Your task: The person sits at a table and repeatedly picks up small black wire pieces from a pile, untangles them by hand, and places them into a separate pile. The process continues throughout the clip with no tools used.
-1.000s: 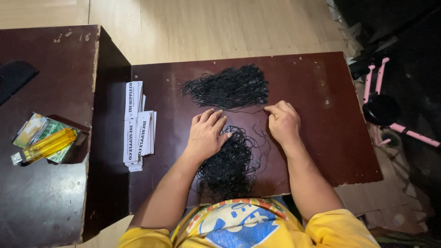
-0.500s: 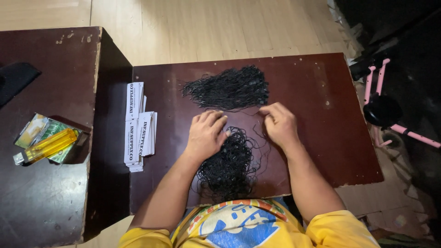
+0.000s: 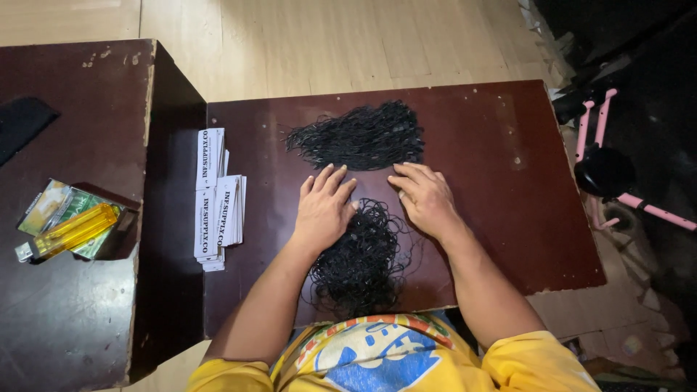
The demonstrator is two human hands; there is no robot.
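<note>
Pressing flat, fingers spread, left hand [image 3: 324, 210] and right hand [image 3: 428, 197] rest on near black cord tangle [image 3: 363, 261]; right has slid leftward toward centre-frame far pile [image 3: 359, 136]; nothing gripped.

Left hand [image 3: 323, 210] lies flat over the left side of the near tangle of black loops [image 3: 363, 265], so whatever sits under the palm is hidden, and the pile's near end runs off the tabletop [image 3: 508, 218] edge against the yellow shirt [image 3: 392, 359]. The black flat thing [image 3: 22, 123] at far left is cut off by the frame (can't tell what it is). The single strands are too fine to pick apart.
</note>
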